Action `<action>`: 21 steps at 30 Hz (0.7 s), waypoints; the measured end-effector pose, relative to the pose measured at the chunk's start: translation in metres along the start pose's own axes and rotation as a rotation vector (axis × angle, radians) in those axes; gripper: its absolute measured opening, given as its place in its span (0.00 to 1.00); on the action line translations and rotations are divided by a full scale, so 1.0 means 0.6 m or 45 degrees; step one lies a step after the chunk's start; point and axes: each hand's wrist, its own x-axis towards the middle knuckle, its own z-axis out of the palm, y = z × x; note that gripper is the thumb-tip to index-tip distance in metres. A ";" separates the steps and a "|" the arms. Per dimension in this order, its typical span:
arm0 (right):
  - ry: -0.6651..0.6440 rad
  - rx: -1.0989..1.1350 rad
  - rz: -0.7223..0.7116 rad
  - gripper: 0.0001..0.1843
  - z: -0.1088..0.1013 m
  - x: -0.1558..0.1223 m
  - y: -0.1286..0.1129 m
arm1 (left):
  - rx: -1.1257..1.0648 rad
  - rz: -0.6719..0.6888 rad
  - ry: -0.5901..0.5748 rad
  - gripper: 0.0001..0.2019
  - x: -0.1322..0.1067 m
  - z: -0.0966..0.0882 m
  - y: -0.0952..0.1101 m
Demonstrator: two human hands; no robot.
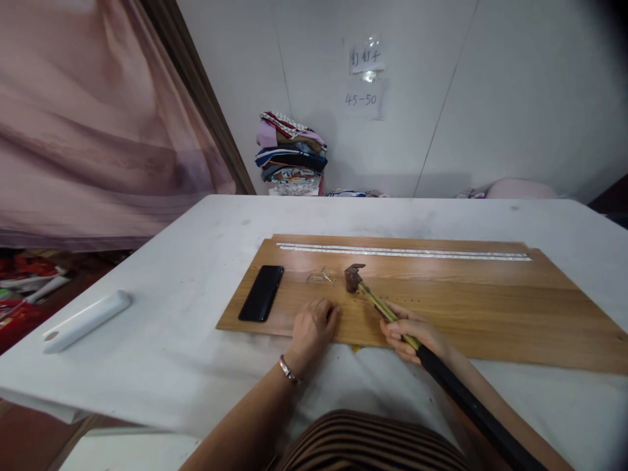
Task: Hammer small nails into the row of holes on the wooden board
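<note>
My right hand (409, 330) is wrapped round the yellow shaft of a claw hammer (377, 302), whose long black grip runs back toward me. Its rusty brown head is low over the wooden board (466, 307). My left hand (314, 324), with a metal bracelet at the wrist, rests on the board's near edge with curled fingers; anything inside them is hidden. Several loose nails (321, 277) lie just beyond the left hand. To the right of the hammer head, a row of small dark marks crosses the wood.
A black phone (261, 293) lies at the board's left end. Two white measuring strips (402, 253) run along its far side. On the white table (171, 261) to the left is a white elongated object (87, 320). Folded clothes (293, 154) are stacked behind the table, against the wall.
</note>
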 end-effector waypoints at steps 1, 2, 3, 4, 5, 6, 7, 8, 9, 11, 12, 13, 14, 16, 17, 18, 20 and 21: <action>0.002 0.005 -0.001 0.25 -0.001 0.001 0.001 | 0.006 0.005 0.006 0.15 0.000 0.001 0.000; -0.003 0.010 -0.006 0.25 -0.003 0.001 0.003 | 0.011 0.007 0.012 0.15 0.000 0.002 -0.001; -0.015 0.013 -0.016 0.25 -0.005 0.001 0.005 | 0.014 0.009 0.019 0.15 0.001 0.003 -0.001; -0.028 0.013 -0.026 0.25 -0.007 0.001 0.006 | 0.016 0.014 0.027 0.15 0.001 0.004 -0.002; -0.040 0.010 -0.031 0.25 -0.009 0.000 0.007 | 0.016 0.019 0.036 0.15 0.001 0.005 -0.002; -0.050 0.003 -0.032 0.25 -0.011 0.000 0.008 | 0.017 0.022 0.046 0.15 0.001 0.006 -0.003; -0.054 -0.003 -0.033 0.25 -0.012 -0.001 0.009 | 0.020 0.024 0.054 0.14 0.001 0.007 -0.004; -0.055 -0.008 -0.033 0.25 -0.013 -0.002 0.009 | 0.025 0.025 0.062 0.14 0.000 0.008 -0.004; -0.048 -0.015 -0.032 0.25 -0.013 -0.003 0.009 | 0.030 0.027 0.067 0.14 0.000 0.009 -0.005; -0.033 -0.031 -0.029 0.27 -0.014 -0.004 0.008 | 0.034 0.034 0.070 0.14 -0.001 0.010 -0.005; -0.029 -0.041 -0.026 0.28 -0.014 -0.003 0.008 | 0.033 0.034 0.073 0.14 -0.001 0.011 -0.005; -0.028 -0.049 -0.020 0.30 -0.014 -0.003 0.009 | 0.031 0.033 0.074 0.14 -0.002 0.011 -0.005; -0.029 -0.050 -0.018 0.30 -0.015 -0.003 0.010 | 0.029 0.030 0.075 0.14 -0.002 0.010 -0.005; -0.033 -0.045 -0.016 0.29 -0.016 -0.002 0.012 | 0.029 0.026 0.075 0.14 -0.002 0.010 -0.004; -0.033 -0.040 -0.016 0.28 -0.016 -0.001 0.012 | 0.030 0.027 0.074 0.14 -0.002 0.010 -0.004; -0.033 -0.037 -0.017 0.27 -0.016 -0.001 0.013 | 0.030 0.031 0.074 0.14 -0.002 0.009 -0.004; -0.036 -0.033 -0.032 0.25 -0.015 -0.001 0.012 | 0.028 0.038 0.077 0.14 -0.001 0.009 -0.004; -0.036 -0.032 -0.044 0.25 -0.014 -0.001 0.011 | 0.025 0.041 0.080 0.14 -0.001 0.009 -0.005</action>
